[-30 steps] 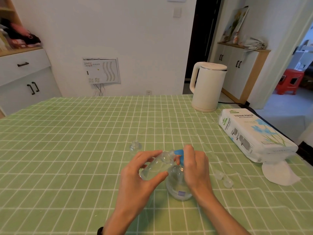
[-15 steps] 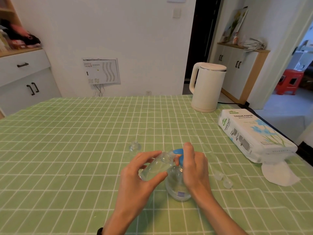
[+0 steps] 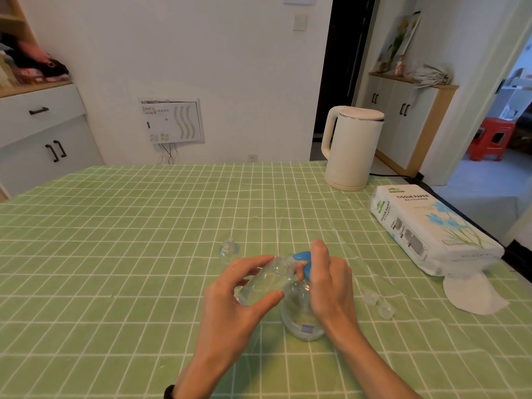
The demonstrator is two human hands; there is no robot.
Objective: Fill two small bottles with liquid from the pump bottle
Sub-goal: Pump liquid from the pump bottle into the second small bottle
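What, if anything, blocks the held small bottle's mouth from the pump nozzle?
Nothing visible. The left hand tilts the small bottle with its uncapped mouth right at the blue nozzle of the pump bottle; two loose caps lie on the cloth to the right.

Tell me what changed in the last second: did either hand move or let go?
Nothing visibly moved. The left hand still holds the tilted small bottle at the blue pump head; the right hand still grips the pump bottle. The other small bottle and two caps lie as before.
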